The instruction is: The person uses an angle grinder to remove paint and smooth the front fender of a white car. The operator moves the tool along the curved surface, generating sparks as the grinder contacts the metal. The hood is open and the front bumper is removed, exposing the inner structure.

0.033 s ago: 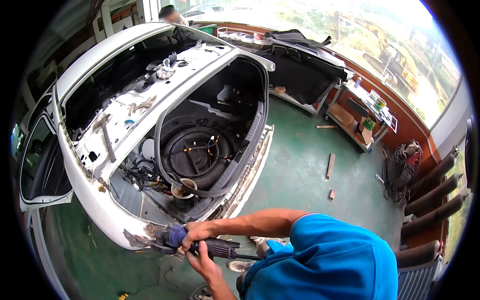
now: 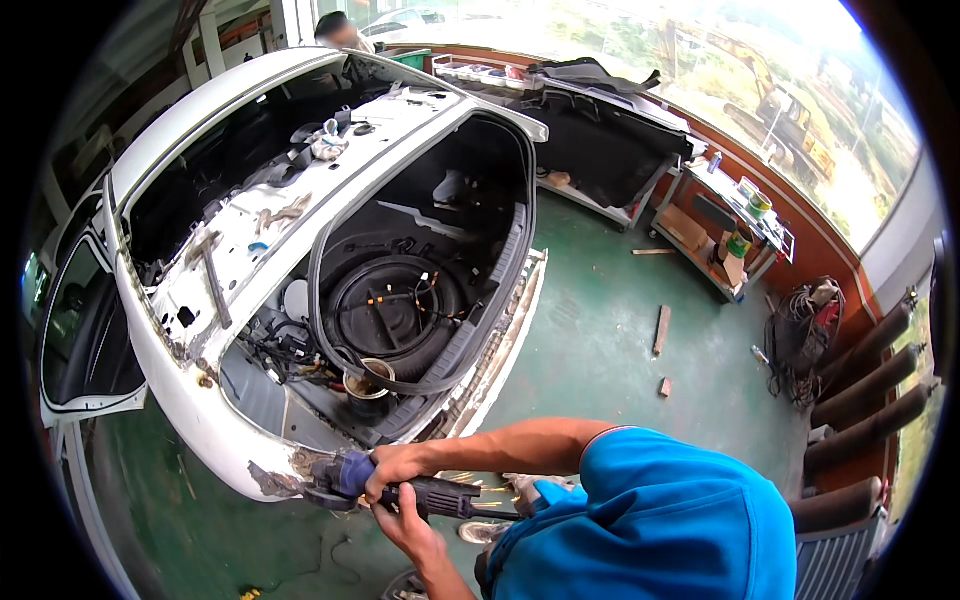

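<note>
An angle grinder with a purple-blue head and a dark body lies across my hands, its head against the rear corner of a white car body. My right hand is closed over the top of it, just behind the head. From below, my left hand wraps round the grip, thumb up. Scraped, greyish metal shows in the white paint beside the head. The disc's edge is hard to make out. A dark cord runs from the tool's rear toward my body.
In the open trunk are a spare wheel, loose wires and a can. A hammer-like tool lies on the rear shelf. Wood pieces lie on the green floor near a cart. Another person is beyond the car.
Orange spark streaks under the grinder's head have thinned, and pale yellow ones show near its rear end. My hands and the grinder have hardly moved.
</note>
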Demonstrator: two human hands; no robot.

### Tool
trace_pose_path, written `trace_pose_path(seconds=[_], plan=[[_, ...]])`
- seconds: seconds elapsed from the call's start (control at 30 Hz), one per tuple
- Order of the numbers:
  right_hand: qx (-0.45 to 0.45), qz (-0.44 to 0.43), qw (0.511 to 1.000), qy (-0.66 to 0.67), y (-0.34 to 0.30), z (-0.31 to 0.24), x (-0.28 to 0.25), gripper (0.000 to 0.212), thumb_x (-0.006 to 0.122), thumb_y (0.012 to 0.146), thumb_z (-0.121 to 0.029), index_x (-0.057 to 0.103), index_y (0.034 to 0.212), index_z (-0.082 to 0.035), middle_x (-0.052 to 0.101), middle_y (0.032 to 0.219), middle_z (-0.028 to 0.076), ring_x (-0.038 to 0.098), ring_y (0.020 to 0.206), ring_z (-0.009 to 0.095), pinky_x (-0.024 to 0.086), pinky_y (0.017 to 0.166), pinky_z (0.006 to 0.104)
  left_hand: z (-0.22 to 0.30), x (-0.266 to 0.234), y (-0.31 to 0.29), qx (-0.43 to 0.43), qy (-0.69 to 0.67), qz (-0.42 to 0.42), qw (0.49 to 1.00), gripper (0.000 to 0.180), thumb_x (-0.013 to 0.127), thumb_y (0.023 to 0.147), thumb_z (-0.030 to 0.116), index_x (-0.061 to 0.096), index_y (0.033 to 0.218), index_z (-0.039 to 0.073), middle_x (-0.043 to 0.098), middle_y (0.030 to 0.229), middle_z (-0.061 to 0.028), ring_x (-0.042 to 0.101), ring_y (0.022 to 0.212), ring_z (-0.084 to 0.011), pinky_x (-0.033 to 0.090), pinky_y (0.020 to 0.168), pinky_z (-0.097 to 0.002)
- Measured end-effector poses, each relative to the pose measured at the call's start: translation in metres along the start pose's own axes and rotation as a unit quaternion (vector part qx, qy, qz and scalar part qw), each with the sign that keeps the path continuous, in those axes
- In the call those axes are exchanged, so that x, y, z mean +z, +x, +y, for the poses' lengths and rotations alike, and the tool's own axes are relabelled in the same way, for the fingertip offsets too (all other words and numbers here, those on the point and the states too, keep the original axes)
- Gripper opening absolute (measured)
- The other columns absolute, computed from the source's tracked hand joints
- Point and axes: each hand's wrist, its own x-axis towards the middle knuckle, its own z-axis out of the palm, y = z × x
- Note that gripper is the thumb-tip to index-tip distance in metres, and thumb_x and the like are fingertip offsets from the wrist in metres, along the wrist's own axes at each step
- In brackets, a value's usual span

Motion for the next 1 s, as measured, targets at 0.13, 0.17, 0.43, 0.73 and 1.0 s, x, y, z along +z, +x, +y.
trace_pose_path(seconds=[0.13,0.17,0.43,0.73,1.0], plan=[[0.006,-0.003,1.0,-0.003,-0.009,-0.01,0.0,0.04,0.08,0.07,-0.027,0.073,0.093,0.005,0.073,0.088,0.01,0.068,0.075,0.02,0.057,0.066,0.0373,-0.002,-0.001,0.002,0.008,0.002,-0.003,1.0,0.06,0.071,0.095,0.019,0.045,0.144,-0.007,0.056,0.137,-0.0183,0.061,0.12,-0.0276,0.051,0.103,-0.0395],[0.0,-0.005,1.0,0.001,-0.012,-0.012,0.0,0.04,0.08,0.07,-0.027,0.073,0.094,0.005,0.073,0.089,0.01,0.069,0.076,0.02,0.057,0.067,0.0374,-0.004,-0.001,0.003,0.011,0.003,-0.006,1.0,0.06,0.071,0.095,0.019,0.046,0.143,-0.007,0.056,0.137,-0.0182,0.061,0.12,-0.0276,0.051,0.102,-0.0396],[0.005,-0.036,0.999,-0.032,-0.003,-0.009,0.0,0.053,0.084,0.073,-0.034,0.073,0.108,0.005,0.072,0.1,0.009,0.067,0.09,0.019,0.055,0.081,0.0369,0.001,0.0,-0.002,-0.024,-0.012,0.062,0.998,0.053,0.075,0.094,0.017,0.052,0.137,-0.003,0.058,0.13,-0.0126,0.059,0.117,-0.0223,0.05,0.102,-0.0388],[0.071,-0.036,0.979,0.186,0.0,0.029,-0.011,0.046,0.082,0.085,-0.028,0.066,0.116,0.002,0.071,0.098,0.011,0.071,0.082,0.021,0.061,0.073,0.0362,-0.016,0.001,-0.006,-0.014,0.041,0.013,0.999,0.08,0.077,0.092,0.024,0.033,0.152,-0.007,0.051,0.139,-0.0198,0.056,0.126,-0.0261,0.048,0.106,-0.0354],[0.078,-0.046,0.988,0.126,0.01,0.01,-0.019,0.067,0.084,0.079,-0.028,0.056,0.129,0.007,0.068,0.109,0.016,0.071,0.088,0.023,0.062,0.077,0.0365,-0.01,0.006,0.006,-0.009,0.028,0.038,0.999,0.082,0.08,0.09,0.025,0.036,0.15,-0.007,0.053,0.138,-0.0199,0.056,0.126,-0.0257,0.048,0.107,-0.0368]])
